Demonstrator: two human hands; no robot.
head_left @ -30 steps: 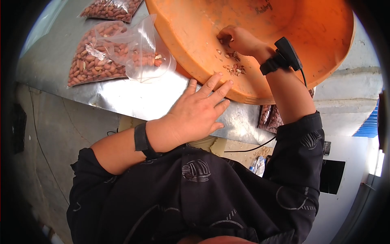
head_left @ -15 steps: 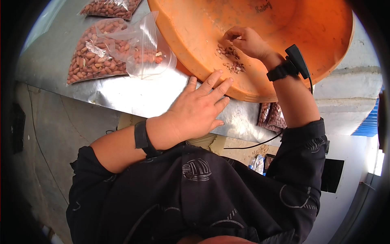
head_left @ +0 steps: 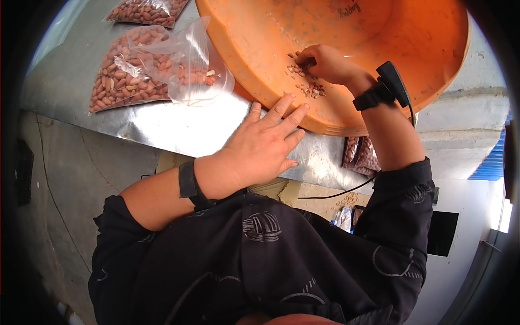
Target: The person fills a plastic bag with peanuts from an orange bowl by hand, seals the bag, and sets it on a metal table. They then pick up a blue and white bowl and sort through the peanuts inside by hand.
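Pinching peanuts [head_left: 297, 69] — right hand [head_left: 327, 64] (inside orange basin [head_left: 411, 43]).

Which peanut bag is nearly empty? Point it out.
The clear bag beside the orange basin, lying across a full bag: mostly loose plastic, while the others are packed.

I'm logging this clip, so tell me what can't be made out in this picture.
All head view:
- Whether the right hand grips any loose peanuts: its curled fingers hide the fingertips.
- The orange tub: far side cut off by the top edge; the writing on it is too small to read.
- The dark bag below the tub: mostly hidden by the tub and the right forearm.
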